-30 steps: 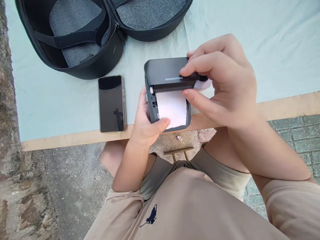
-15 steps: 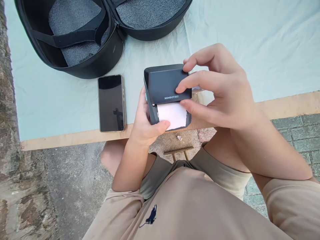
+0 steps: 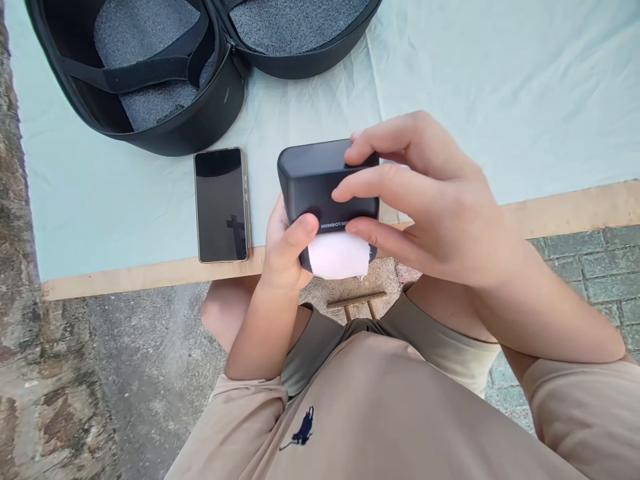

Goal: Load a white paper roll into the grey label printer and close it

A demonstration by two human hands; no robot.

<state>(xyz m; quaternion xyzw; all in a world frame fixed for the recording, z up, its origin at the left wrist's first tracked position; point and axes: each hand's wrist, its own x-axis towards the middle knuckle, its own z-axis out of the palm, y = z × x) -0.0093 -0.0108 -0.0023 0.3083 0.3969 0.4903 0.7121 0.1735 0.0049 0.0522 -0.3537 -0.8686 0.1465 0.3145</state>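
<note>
A small black label printer [image 3: 313, 193] marked NIIMBOT is held up over the table's front edge. White label paper [image 3: 339, 257] sticks out below its lid, towards my body. My left hand [image 3: 287, 250] grips the printer from the left, thumb on its front corner and the other fingers hidden underneath. My right hand [image 3: 430, 193] rests on the right part of the lid, with thumb and two fingertips pressed against it. The lid lies down on the body, as far as I can see.
An open black zip case [image 3: 215, 120] with grey foam and a strap stands at the table's back left. A dark-screened phone [image 3: 221, 203] lies left of my hands. Pale cloth [image 3: 500, 100] covers the table, whose wooden edge [image 3: 575, 208] runs before my knees.
The printer's lid has swung down over the body, and the whole printer has tilted and come slightly nearer. My left thumb has moved from the paper to the lid's corner.
</note>
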